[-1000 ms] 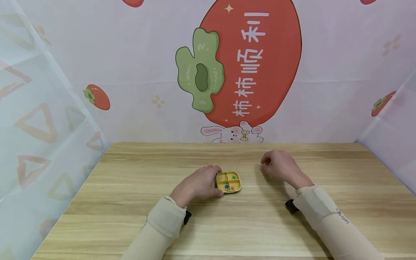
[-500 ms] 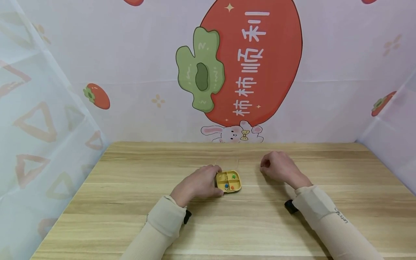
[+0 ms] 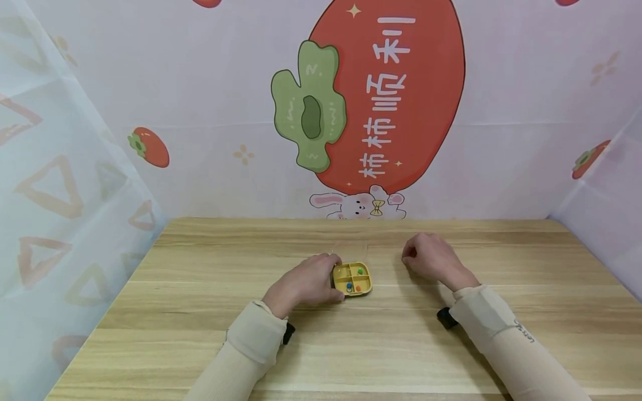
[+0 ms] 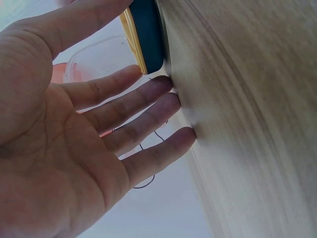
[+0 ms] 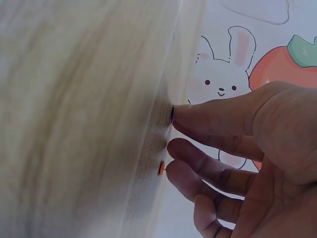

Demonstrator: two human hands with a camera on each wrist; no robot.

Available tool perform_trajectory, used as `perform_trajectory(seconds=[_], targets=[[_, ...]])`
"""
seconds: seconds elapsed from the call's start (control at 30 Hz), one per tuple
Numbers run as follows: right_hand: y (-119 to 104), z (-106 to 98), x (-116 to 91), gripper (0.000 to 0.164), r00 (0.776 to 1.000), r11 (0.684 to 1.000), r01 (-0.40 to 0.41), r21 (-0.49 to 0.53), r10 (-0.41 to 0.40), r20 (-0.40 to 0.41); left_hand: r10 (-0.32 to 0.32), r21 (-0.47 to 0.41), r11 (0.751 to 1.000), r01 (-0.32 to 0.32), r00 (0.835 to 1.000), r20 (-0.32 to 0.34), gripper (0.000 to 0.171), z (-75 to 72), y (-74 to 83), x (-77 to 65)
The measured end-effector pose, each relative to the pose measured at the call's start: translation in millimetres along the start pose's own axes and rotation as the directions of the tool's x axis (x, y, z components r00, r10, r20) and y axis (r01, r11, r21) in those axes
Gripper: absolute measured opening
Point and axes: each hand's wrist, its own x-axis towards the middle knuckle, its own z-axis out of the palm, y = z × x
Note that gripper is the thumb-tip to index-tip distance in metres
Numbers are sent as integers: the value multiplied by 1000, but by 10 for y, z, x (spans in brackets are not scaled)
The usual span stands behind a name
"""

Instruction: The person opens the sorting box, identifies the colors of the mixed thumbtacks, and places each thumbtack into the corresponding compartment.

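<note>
My left hand [image 3: 308,281] holds a small yellow divided box [image 3: 365,291] on the table, thumb on its near edge and index finger on its far edge. In the left wrist view the box's teal outside [image 4: 147,37] and raised clear lid [image 4: 94,57] show. A green bit [image 3: 360,272] lies in its back right compartment, a blue bit [image 3: 349,285] front left, an orange bit [image 3: 358,288] front right. My right hand [image 3: 430,257] is down at the tabletop, thumb and index fingertip together at a tiny dark blue piece [image 5: 173,114], mostly hidden.
In the right wrist view a tiny orange piece [image 5: 162,168] is on the table by my other fingertips. The wooden table [image 3: 381,356] meets a printed cloth backdrop [image 3: 210,167] at the back, with cloth at both sides. Black wrist cameras [image 3: 446,318] sit under the cuffs.
My right hand's thumb and index finger have closed together at the tabletop. The left hand and the box stay in place.
</note>
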Motion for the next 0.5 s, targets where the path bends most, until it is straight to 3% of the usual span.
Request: perform_trajectory(seconds=[0.5], targets=[[-18,7,-2,5,1000,1000,-7,-8,7,7,-23,-17,1000,23,1000,3,65,-2,-5,-17]])
